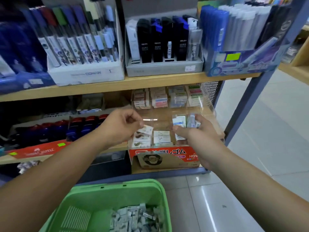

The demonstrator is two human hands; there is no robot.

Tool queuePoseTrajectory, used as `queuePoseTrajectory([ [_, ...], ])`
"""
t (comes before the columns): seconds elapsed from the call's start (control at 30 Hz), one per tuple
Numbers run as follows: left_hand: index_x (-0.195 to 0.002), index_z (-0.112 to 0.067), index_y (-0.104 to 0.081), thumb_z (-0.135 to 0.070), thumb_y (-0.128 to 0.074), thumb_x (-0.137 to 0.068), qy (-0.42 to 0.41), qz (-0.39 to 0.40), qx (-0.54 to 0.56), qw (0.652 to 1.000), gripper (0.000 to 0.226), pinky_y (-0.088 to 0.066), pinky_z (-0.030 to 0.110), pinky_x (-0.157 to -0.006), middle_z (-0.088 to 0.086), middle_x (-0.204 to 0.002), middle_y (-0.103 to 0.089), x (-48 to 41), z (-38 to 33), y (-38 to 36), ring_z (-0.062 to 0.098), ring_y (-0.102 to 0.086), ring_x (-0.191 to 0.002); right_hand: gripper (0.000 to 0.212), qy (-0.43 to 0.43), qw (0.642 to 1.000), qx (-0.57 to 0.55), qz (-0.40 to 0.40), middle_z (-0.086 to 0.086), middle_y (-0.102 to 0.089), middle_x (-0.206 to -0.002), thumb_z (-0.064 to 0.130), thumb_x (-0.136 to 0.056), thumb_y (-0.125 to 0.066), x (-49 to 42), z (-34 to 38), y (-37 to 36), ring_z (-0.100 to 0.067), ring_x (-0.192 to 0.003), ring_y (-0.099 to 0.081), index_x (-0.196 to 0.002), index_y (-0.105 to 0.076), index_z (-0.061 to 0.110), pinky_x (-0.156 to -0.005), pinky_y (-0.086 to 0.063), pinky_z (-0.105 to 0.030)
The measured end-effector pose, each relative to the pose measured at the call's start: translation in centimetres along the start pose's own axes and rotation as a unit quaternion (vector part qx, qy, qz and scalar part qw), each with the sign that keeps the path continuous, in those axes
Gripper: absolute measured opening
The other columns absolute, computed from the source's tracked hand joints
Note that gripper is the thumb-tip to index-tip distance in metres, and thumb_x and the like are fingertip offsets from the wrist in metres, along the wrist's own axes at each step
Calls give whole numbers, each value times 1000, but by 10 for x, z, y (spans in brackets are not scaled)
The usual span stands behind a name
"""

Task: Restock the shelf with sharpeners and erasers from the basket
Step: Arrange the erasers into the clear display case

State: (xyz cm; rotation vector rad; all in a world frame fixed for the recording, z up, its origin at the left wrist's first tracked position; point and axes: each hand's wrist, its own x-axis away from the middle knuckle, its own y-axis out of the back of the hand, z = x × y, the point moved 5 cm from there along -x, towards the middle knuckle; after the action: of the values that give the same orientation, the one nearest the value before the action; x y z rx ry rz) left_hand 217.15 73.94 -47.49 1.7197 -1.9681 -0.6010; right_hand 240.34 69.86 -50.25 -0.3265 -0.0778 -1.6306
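A small eraser (148, 128) is pinched at its corner by the left hand (122, 124), whose grip is closed on it with thumb and curled fingers, just above the front row of boxed erasers in the clear tray (210, 111). Just beside it, the right hand (197, 139) has its grip clamped round a bundle of erasers (179, 121), held upright over the tray's right side. The tray sits at the right end of the shelf (117, 147), and its transparent front wall and rounded right corner stand close to both hands. The upper board (83, 88) overhangs the tray's back rows, leaving a low gap above the hands. To the right are a blue post (259, 91) and then open tiled floor (267, 131). Below the forearms, the green basket (117, 185) holds a heap of wrapped packets (133, 216), its rim well apart from the shelf edge.
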Motion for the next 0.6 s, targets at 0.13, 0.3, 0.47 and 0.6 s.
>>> queuePoseTrajectory([
  [0.13,-85,-30,-75,-23,-76,-92,-23,-34,-59,997,10,-64,38,-74,-10,-85,-75,2,22,11,7,-73,-76,74,-13,999,30,12,-2,-79,-110,10,-87,-83,-8,-8,-18,-28,-91,-79,-150,-45,19,-92,-61,-53],
  [0.3,-89,-28,-77,-23,-76,-93,-36,-28,-5,999,6,-59,27,-69,-10,-86,-75,-5,32,10,4,-71,-77,86,-1,998,60,11,0,-79,-110,16,-86,-85,-8,-10,-31,-18,-84,-79,-156,-36,23,-98,-57,-47],
  [0.47,-95,-34,-77,-30,-73,-95,-47,106,-107,988,6,-52,14,-73,-18,-91,-73,-3,35,-2,-6,-66,-85,65,-8,998,65,13,6,-73,-111,11,-87,-83,-9,-10,-38,-6,-75,-77,-138,-46,28,-71,-54,-25],
  [0.6,-91,-38,-72,-32,-72,-96,-52,115,-148,981,7,-50,19,-71,-17,-93,-68,-2,40,-4,-2,-63,-82,50,-14,996,86,14,-2,-79,-102,5,-88,-81,-12,-15,-41,-22,-84,-80,-129,-56,22,-84,-63,-40],
])
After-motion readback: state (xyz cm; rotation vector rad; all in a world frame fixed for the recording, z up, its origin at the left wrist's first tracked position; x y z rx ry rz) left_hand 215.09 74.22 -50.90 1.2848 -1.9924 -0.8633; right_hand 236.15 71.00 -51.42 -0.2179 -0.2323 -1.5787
